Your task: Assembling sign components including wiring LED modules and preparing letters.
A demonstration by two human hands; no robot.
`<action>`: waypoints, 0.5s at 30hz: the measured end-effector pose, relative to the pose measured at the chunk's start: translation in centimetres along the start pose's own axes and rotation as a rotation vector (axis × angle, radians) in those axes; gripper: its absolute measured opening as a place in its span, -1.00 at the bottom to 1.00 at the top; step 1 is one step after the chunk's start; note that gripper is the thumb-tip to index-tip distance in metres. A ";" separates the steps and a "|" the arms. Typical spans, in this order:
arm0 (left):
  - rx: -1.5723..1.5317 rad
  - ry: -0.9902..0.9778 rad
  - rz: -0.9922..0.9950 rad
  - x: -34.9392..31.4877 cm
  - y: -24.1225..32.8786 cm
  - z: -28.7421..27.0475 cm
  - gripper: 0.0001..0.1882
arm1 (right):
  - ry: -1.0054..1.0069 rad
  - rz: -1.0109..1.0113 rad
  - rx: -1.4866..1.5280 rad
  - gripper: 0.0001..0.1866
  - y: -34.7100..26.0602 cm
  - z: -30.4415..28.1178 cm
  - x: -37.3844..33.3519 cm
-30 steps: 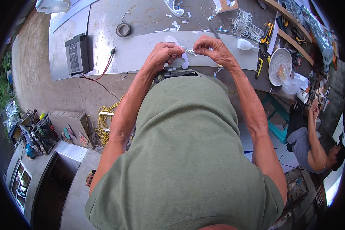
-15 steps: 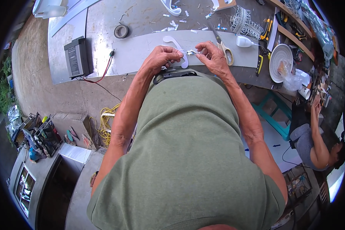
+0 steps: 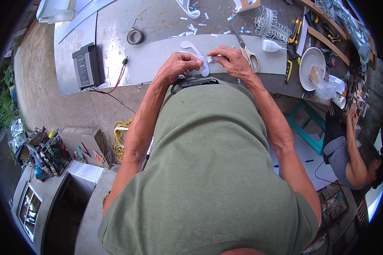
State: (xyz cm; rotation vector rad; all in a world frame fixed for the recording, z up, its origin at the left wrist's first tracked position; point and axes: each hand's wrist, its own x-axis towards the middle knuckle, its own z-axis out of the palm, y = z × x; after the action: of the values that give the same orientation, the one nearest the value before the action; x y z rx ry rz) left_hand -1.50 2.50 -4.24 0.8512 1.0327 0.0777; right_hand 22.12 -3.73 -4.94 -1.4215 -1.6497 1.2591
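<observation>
Over the near edge of the workbench, my left hand (image 3: 178, 66) and my right hand (image 3: 232, 62) face each other with fingers pinched. Between the fingertips is a small whitish piece with thin wires (image 3: 208, 60); its exact kind is too small to make out. Both hands are closed on it. Just beneath lies a white curved strip shaped like a hook or letter stroke (image 3: 194, 47), partly covered by the left fingers. Beside my right hand rest scissors with cream handles (image 3: 252, 58), blades pointing away.
A black battery-like box (image 3: 87, 66) with red and black leads sits left, near a roll of dark tape (image 3: 135, 36). Small white modules (image 3: 191, 29) lie scattered at the back. On the right are a white glue gun-like tool (image 3: 271, 46), a round dish (image 3: 312, 68) and another person (image 3: 349, 159).
My right hand has shifted slightly left, its fingers now more curled over the small piece and nearer my left fingertips. The left hand stays almost in place.
</observation>
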 end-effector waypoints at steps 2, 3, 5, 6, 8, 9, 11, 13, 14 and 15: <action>0.021 0.000 0.007 0.0 0.1 0.1 -0.79 | -0.017 -0.090 -0.021 -0.80 0.0 -0.2 0.2; 0.045 0.010 0.008 -0.1 0.2 0.2 -0.80 | -0.018 -0.091 -0.020 -0.80 -0.2 -0.2 0.3; 0.070 0.021 0.011 -0.2 0.4 0.3 -0.81 | -0.004 -0.084 -0.023 -0.80 -0.5 -0.5 0.4; 0.059 0.010 0.009 -0.3 0.5 0.3 -0.82 | -0.004 -0.084 -0.024 -0.80 -0.4 -0.6 0.4; 0.048 0.000 0.007 -0.3 0.6 0.3 -0.82 | -0.003 -0.229 -0.062 -0.81 -0.1 -0.9 0.7; 0.027 -0.016 -0.002 -0.3 0.7 0.3 -0.83 | -0.003 -0.229 -0.062 -0.81 -0.1 -1.0 0.8; 0.005 -0.030 -0.012 -0.2 0.7 0.3 -0.84 | 0.000 -0.245 -0.031 -0.82 -0.2 -1.1 0.9; -0.051 -0.084 -0.027 -0.2 0.7 0.1 -0.86 | -0.015 -0.226 -0.018 -0.82 -0.4 -1.3 0.9; -0.051 -0.084 -0.027 -0.2 0.6 0.1 -0.86 | -0.029 -0.208 -0.006 -0.82 -0.3 -1.4 0.9; -0.052 -0.081 -0.021 -0.1 0.5 0.1 -0.86 | -0.029 -0.209 -0.006 -0.82 -0.2 -1.5 0.9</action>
State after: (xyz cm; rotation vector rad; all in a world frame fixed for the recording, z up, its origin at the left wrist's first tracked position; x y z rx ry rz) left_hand -1.33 2.76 -3.77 0.7895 0.9597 0.0517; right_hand 23.12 -2.44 -4.31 -1.2039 -1.7719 1.1618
